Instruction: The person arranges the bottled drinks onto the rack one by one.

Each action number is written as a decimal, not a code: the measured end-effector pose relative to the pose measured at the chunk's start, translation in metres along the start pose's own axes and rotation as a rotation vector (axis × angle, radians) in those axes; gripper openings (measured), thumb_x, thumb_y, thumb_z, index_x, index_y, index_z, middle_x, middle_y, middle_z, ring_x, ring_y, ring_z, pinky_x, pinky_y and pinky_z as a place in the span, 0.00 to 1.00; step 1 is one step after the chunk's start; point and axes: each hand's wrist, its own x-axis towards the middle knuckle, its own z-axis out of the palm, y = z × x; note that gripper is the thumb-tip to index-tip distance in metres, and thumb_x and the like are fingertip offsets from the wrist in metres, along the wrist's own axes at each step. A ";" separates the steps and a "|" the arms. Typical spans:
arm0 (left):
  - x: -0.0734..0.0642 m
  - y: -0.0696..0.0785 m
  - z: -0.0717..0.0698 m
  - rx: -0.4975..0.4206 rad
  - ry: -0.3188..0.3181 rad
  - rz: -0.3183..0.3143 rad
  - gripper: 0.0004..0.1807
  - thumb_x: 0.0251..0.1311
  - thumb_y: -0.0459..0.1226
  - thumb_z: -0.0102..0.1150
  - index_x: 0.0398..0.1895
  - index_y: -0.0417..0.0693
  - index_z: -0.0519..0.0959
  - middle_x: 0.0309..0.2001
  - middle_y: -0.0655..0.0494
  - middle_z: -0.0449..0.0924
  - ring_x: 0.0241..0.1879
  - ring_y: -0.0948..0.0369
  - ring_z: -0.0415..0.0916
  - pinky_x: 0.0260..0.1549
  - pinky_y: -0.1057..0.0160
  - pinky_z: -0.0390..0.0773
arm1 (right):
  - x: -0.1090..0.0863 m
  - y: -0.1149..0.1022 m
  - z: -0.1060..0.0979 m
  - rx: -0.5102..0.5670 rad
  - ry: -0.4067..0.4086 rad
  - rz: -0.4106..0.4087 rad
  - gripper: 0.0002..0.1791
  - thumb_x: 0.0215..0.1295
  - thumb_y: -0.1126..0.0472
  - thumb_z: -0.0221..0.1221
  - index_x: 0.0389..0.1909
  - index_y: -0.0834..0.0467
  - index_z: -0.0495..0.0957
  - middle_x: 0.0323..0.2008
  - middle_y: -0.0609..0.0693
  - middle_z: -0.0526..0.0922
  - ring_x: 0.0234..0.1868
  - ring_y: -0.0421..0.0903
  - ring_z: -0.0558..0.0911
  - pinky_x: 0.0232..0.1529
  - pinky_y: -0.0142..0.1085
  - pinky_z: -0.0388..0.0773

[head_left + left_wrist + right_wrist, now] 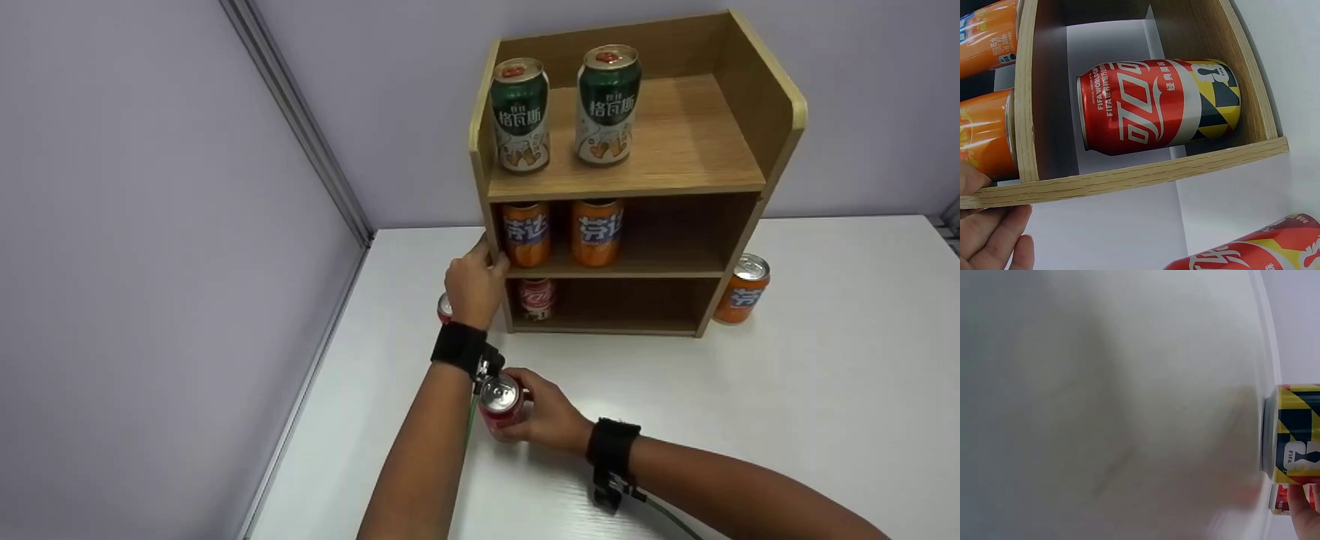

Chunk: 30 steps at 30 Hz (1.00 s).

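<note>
While left fingers pinch shelf, right fingers clasp "FIFA" can; orange cans read "芬达".

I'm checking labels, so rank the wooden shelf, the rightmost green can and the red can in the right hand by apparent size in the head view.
1. Wooden shelf
2. Rightmost green can
3. Held red can, partly covered

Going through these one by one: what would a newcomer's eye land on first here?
Probably the wooden shelf, with two green cans upright on its top level and two orange cans on the middle one. Next, the red can that the right hand holds in front of it, while the left hand grips its left side panel.
</note>
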 end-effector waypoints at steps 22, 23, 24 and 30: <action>-0.001 -0.001 0.001 -0.001 0.004 0.004 0.06 0.58 0.37 0.62 0.32 0.43 0.83 0.23 0.51 0.83 0.20 0.55 0.77 0.22 0.54 0.74 | -0.031 0.015 -0.019 -0.037 0.003 -0.041 0.40 0.41 0.57 0.78 0.57 0.50 0.70 0.50 0.41 0.79 0.53 0.43 0.78 0.52 0.45 0.74; -0.001 0.000 0.001 0.000 0.001 0.002 0.06 0.58 0.37 0.62 0.33 0.43 0.83 0.25 0.50 0.83 0.21 0.55 0.78 0.23 0.54 0.74 | -0.032 0.012 -0.022 -0.035 -0.004 -0.042 0.40 0.41 0.57 0.78 0.57 0.50 0.70 0.50 0.41 0.79 0.53 0.44 0.78 0.52 0.45 0.74; -0.001 0.000 0.000 0.000 -0.002 -0.001 0.07 0.58 0.37 0.62 0.34 0.43 0.83 0.25 0.50 0.84 0.22 0.55 0.78 0.23 0.54 0.75 | -0.033 0.010 -0.025 -0.033 -0.010 -0.044 0.40 0.42 0.57 0.78 0.58 0.49 0.70 0.50 0.42 0.79 0.53 0.44 0.77 0.53 0.46 0.73; 0.000 -0.001 0.001 -0.009 0.005 0.003 0.06 0.57 0.37 0.62 0.34 0.43 0.84 0.26 0.50 0.85 0.24 0.53 0.81 0.24 0.53 0.76 | -0.037 -0.005 -0.039 -0.028 -0.041 -0.090 0.40 0.43 0.55 0.77 0.59 0.49 0.69 0.51 0.44 0.78 0.54 0.46 0.77 0.53 0.46 0.73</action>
